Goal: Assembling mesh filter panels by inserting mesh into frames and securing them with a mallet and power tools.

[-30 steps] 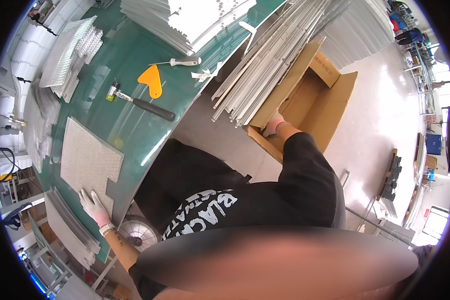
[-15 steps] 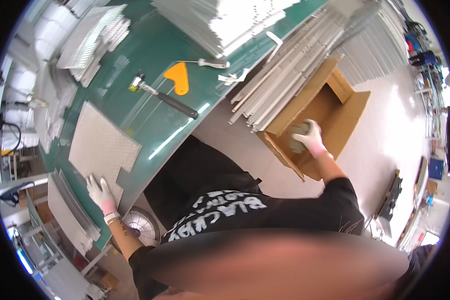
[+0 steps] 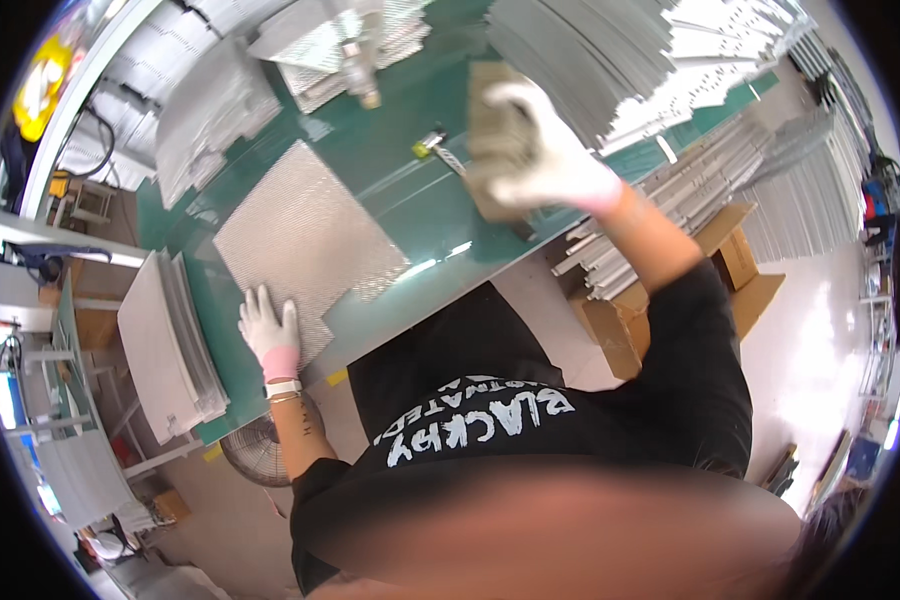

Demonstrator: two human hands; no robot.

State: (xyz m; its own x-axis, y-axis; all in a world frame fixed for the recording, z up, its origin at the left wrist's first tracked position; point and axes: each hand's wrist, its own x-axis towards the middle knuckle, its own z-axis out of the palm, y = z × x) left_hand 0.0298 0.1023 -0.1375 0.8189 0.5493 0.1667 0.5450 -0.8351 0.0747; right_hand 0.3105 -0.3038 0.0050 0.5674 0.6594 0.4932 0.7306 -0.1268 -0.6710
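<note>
On the green-topped table [image 3: 375, 140] lies a light grey, finely perforated metal sheet [image 3: 305, 225] with a notched edge. My left hand [image 3: 268, 328], in a white glove, presses flat on its near corner, fingers spread. Held over the table is a grey-brown, slab-like bundle [image 3: 500, 130], blurred, its exact kind unclear. My gloved right hand [image 3: 560, 150] wraps round it from the right side. The bundle covers most of a hammer [image 3: 435, 143]; its head and the handle's end show on either side.
Large stacks of grey perforated sheets [image 3: 580, 60] fill the table's far side. More panels [image 3: 165, 340] stand at the left end. To the right sit an open cardboard box [image 3: 620, 335] and long metal strips [image 3: 610, 265]. A fan [image 3: 260, 450] stands below the table's near edge.
My right hand has lifted the grey-brown bundle out of the cardboard box and brought it left over the table. The view has shifted; my left hand stays on the sheet.
</note>
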